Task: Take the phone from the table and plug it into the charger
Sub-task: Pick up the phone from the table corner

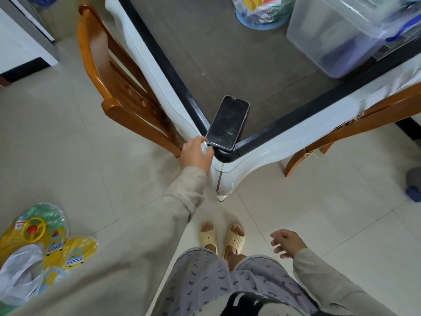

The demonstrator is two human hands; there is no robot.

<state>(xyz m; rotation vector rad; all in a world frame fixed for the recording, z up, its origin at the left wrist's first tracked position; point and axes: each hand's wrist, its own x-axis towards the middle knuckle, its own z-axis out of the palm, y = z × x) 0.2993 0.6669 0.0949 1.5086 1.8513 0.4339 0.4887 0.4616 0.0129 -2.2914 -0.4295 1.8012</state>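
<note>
Nearest, right hand low, open, fingers spread, empty. Beyond, left hand stretched forward, fingertips touching near edge of phone, grip unclear. Phone face-up at table corner, screen dark, no readable writing.

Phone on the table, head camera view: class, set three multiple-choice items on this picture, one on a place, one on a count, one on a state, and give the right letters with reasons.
1. Where does the phone lie?
A. at the near corner of the table
B. on a chair seat
C. on the floor

2. How many wooden chairs show at the table?
A. none
B. two
C. four

3. What is the state of the right hand?
A. closed on the phone
B. holding a cable
C. open and empty

Answers: 1 A, its lower end rests over the black corner edge. 2 B, one chair at the left side and one chair at the right. 3 C, fingers spread, low near the floor; the left hand touches the phone's lower edge.
</note>
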